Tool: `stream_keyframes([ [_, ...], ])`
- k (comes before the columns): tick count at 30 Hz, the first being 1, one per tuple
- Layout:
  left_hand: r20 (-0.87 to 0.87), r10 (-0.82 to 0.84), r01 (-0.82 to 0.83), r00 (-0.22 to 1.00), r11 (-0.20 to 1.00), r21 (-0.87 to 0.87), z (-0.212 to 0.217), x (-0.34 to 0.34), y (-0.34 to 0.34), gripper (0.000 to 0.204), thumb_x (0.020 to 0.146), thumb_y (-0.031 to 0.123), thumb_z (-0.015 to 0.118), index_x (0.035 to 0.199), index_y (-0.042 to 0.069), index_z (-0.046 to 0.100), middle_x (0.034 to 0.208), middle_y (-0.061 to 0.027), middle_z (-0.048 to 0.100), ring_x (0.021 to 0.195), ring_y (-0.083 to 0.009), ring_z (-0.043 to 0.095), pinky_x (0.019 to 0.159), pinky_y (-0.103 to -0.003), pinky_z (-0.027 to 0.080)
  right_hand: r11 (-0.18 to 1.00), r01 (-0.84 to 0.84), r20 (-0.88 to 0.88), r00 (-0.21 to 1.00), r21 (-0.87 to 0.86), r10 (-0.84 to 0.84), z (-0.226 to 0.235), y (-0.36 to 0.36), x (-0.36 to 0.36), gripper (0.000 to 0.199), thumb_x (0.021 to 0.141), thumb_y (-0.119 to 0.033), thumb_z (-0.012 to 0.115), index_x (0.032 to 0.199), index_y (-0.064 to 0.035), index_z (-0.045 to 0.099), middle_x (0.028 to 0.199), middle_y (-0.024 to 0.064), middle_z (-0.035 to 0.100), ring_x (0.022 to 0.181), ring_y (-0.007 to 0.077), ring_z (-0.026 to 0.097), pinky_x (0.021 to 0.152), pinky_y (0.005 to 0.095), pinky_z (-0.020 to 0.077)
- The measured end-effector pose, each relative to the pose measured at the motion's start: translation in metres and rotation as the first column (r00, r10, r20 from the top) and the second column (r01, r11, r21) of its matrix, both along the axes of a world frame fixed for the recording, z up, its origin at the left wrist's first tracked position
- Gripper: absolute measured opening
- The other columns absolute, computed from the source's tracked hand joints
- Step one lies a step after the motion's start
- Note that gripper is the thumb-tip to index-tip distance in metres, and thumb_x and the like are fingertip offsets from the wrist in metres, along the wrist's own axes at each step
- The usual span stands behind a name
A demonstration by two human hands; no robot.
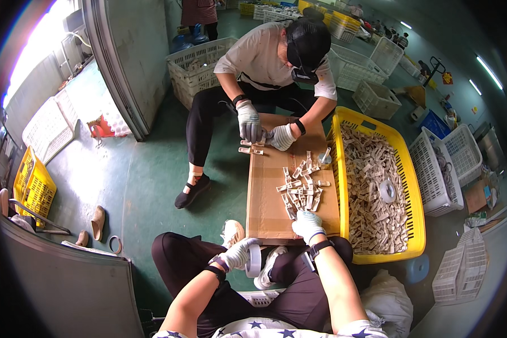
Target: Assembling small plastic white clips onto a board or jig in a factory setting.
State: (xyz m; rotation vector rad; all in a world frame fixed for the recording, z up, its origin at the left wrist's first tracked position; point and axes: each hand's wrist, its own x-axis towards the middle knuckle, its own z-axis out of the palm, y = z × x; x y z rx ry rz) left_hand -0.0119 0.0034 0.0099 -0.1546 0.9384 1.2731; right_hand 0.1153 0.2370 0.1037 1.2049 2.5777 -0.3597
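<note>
My left hand (236,254), in a striped work glove, is closed around a roll of tape (253,260) beside the cardboard box's near edge. My gloved right hand (308,226) is over the near right part of the cardboard box (265,208), its fingers drawn together at the near side of a loose pile of pale clothes pegs (303,188); what they hold is hidden. Across the box, a co-worker's gloved hands (265,134) meet over a few pegs (251,150) at its far left.
A yellow crate (416,225) full of pegs stands against the box's right side, with another tape roll (387,191) on the pegs. A small blue-and-white object (324,156) sits near the box's right edge. White crates (434,169) stand farther right; a white sack (387,301) lies near my right leg.
</note>
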Motion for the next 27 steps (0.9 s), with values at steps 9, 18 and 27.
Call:
stream_keyframes([
  [9, 0.077, -0.001, 0.001, 0.997, 1.0, 0.002, -0.015, 0.001, 0.003, 0.018, 0.084, 0.029, 0.072, 0.092, 0.015, 0.065, 0.073, -0.0005, 0.063, 0.064, -0.0193, 0.058, 0.062, -0.038, 0.046, 1.0, -0.02, -0.013, 1.0, -0.006, 0.019, -0.001, 0.002, 0.004, 0.034, 0.079, -0.025, 0.055, 0.102, -0.0029, 0.066, 0.101, 0.0226, 0.068, 0.097, 0.0383, 0.065, 0.085, 0.0472, 0.0513],
  [18, 0.156, -0.005, 0.006, 0.988, 1.0, -0.009, 0.0, 0.0, -0.003, 0.022, 0.083, 0.031, 0.072, 0.091, 0.011, 0.067, 0.076, -0.0036, 0.067, 0.067, -0.0199, 0.06, 0.065, -0.034, 0.047, 0.932, 0.165, -0.519, 0.793, -0.323, -0.321, -0.025, -0.064, 0.039, 0.026, 0.088, -0.025, 0.053, 0.096, -0.0012, 0.056, 0.091, 0.0304, 0.064, 0.088, 0.0503, 0.06, 0.078, 0.0558, 0.0473],
  [27, 0.126, -0.058, 0.065, 0.99, 0.997, -0.051, 0.033, -0.006, -0.011, 0.024, 0.081, 0.034, 0.073, 0.084, 0.013, 0.063, 0.071, -0.0044, 0.063, 0.065, -0.0224, 0.059, 0.064, -0.039, 0.047, 0.684, -0.051, -0.59, 0.556, -0.728, -0.586, -0.023, -0.13, 0.039, 0.015, 0.093, -0.007, 0.056, 0.106, -0.0037, 0.062, 0.074, 0.0003, 0.062, 0.061, 0.0086, 0.056, 0.056, 0.0232, 0.0455],
])
